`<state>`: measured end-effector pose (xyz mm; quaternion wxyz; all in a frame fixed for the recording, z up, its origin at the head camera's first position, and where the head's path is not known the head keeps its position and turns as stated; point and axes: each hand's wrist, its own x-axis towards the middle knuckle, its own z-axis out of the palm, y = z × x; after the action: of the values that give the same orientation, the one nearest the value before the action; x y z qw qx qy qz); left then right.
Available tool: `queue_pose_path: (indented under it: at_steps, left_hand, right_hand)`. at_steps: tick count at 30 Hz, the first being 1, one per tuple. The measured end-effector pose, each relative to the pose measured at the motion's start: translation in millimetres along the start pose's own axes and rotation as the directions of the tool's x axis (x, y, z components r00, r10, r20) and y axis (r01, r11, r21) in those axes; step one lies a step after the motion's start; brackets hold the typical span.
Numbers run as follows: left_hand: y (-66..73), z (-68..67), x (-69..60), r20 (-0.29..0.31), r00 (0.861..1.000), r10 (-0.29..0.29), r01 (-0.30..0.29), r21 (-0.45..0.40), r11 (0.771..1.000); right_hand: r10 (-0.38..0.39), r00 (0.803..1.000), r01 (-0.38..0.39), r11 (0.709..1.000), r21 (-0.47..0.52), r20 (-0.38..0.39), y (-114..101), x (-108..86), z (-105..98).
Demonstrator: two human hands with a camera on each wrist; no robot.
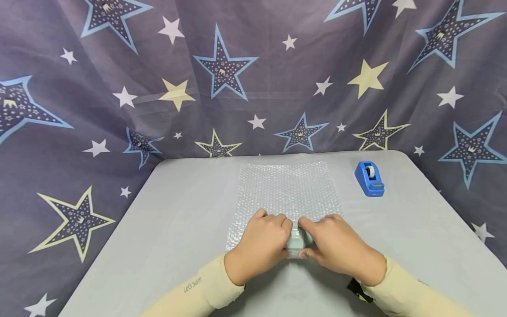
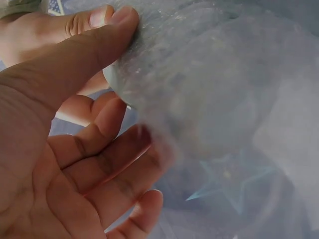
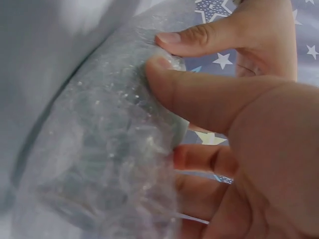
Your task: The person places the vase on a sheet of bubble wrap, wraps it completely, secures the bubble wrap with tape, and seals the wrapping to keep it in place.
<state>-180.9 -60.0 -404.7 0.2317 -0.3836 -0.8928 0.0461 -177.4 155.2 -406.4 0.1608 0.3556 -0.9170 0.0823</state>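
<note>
A sheet of bubble wrap lies spread on the table, its near end folded up over a pale green, smooth object. My left hand grips the object's left side through the wrap. From the right, my right hand pinches it, thumb on the near side. In the left wrist view, a rounded pale edge shows beneath the bubble wrap. Thumbs of both hands press the wrap close together in the right wrist view, over the object's edge. The wrap hides most of the object, so its kind is unclear.
A blue tape dispenser with a roll of tape stands at the back right of the grey-white table. Behind the table hangs a dark curtain printed with stars. A small black item shows beside the right sleeve.
</note>
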Motion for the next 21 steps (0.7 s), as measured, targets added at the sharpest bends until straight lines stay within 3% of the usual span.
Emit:
queue_pose_path:
  at_steps: [21]
  left_hand:
    - [-9.5, 4.0, -1.8, 0.004, 1.0, -0.026, 0.026, -0.098, 0.995]
  right_hand:
    - [-0.017, 0.998, 0.015, 1.0, 0.027, 0.054, 5.9, 3.6, -0.7]
